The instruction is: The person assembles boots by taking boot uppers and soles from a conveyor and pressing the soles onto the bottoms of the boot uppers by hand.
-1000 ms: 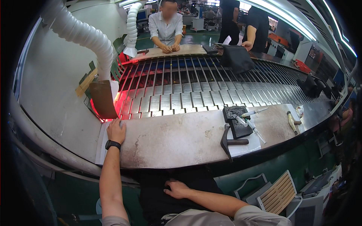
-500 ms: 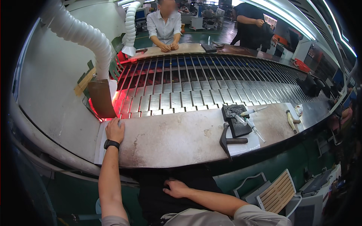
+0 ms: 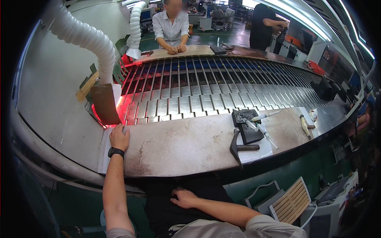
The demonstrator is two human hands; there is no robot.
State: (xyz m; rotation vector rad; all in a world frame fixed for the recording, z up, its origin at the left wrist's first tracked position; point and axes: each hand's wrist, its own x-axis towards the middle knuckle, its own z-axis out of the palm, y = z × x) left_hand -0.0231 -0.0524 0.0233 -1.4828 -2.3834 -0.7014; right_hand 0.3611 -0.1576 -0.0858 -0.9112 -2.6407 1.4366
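The slatted conveyor (image 3: 198, 99) is filling the middle of the view, glowing red at its left end, with a white ribbed hose (image 3: 85, 37) hanging over that corner. In front of it the worn metal table (image 3: 178, 144) is curving along the person's side.

A white sheet (image 3: 104, 152) is lying at the table's left end, its long axis running from the near edge away toward the conveyor, its far end pointing at the red glow. The left hand (image 3: 119, 137) is lying flat on the sheet's far end, fingers stretched out together and gripping nothing. The right hand (image 3: 184, 197) is resting below the table edge on dark cloth, fingers loosely curled, apparently empty.

This seems to be a pause, with the sheet only being pressed down. Lifting it would call for the fingers curling under an edge.

A black hammer (image 3: 238, 148) and syringes (image 3: 262, 131) are lying well apart, to the right.
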